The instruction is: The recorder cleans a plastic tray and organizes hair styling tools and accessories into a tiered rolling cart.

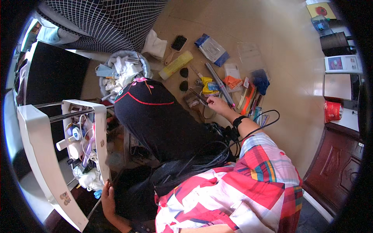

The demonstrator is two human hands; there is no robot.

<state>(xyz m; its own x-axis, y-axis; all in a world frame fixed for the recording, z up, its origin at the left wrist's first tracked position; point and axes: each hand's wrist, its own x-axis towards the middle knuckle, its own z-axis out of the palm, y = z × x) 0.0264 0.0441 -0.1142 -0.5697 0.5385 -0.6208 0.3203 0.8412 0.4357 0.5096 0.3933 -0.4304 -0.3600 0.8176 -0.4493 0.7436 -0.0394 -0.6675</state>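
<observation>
My right hand [217, 104] is closed around the near end of a dark, slender tool [198, 95], low over the items spread on the floor. Beside it lie a grey hair straightener [217, 80], a yellow packet [207, 85] and a clear plastic box [192, 100]. My left hand [108, 199] touches the lower corner of a white plastic tier of a storage rack [100, 139], its fingers extended and nothing visible in them. Cables, white bottles and small goods crowd that tier.
Sunglasses [184, 72], a yellow tube [176, 65], a paddle hairbrush [179, 43] and a blue-white packet [212, 50] lie farther off. A full waste bin [147, 65] stands beyond my knee. An orange comb [247, 102] lies right, near a black cable [275, 111] crossing my forearm.
</observation>
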